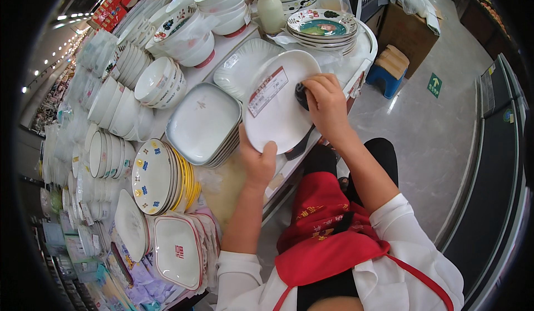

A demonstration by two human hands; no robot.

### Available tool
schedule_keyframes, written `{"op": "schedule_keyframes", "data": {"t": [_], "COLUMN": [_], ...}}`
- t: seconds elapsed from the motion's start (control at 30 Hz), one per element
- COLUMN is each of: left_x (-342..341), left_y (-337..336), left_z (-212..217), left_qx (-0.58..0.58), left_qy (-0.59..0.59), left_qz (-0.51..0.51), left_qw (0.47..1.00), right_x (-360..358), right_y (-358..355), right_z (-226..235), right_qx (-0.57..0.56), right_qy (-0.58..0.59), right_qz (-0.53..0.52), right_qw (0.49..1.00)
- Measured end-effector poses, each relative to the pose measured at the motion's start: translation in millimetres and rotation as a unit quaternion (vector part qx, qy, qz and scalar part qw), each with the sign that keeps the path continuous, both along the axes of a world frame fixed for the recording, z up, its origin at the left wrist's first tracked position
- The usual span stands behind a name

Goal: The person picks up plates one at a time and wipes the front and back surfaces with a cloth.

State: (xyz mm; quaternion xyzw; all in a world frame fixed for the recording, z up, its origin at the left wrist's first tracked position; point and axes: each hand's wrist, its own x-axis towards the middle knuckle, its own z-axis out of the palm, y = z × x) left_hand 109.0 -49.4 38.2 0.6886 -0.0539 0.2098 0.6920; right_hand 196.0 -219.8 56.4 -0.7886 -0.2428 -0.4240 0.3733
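Note:
A white oval plate (278, 125) is held up and tilted over the table's edge, with a red-and-white paper label (268, 92) on its face. My left hand (258, 158) grips its lower left rim, the thumb lying on the face. On the plate's right side, my right hand (325, 101) pinches a small black wad (301, 96), perhaps a cloth or sponge, against the face near the rim. The fingers cover part of the wad. Just left of the plate is a stack of square grey-rimmed plates (204, 123); beyond it sits a white ribbed dish (245, 61).
Stacked bowls (161, 82) crowd the table's left side. Round flower-patterned plates (153, 176) and red-rimmed square dishes (178, 251) stand nearer me. Patterned plates (322, 27) and a cream bottle (270, 11) are at the back. A blue stool (385, 80) stands on the floor to the right.

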Motion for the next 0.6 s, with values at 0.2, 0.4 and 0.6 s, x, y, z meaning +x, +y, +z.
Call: {"op": "schedule_keyframes", "data": {"t": [0.2,0.4,0.6], "left_x": [5.5,5.9,2.3], "left_y": [4.7,7.8,-0.9], "left_z": [-8.4,-6.4,-1.1], "left_qx": [-0.1,-0.161,-0.144], "left_qy": [-0.015,-0.023,-0.01], "left_qz": [0.015,0.009,-0.011], "left_qw": [0.995,0.987,0.99], "right_x": [-30.5,-63.0,-39.4], "right_y": [25.7,47.1,28.1], "right_z": [-27.8,-20.8,-22.3], "right_qx": [-0.008,0.075,-0.002], "right_qy": [0.073,0.137,0.056], "right_qz": [0.006,0.152,0.028], "right_qw": [0.997,0.976,0.998]}}
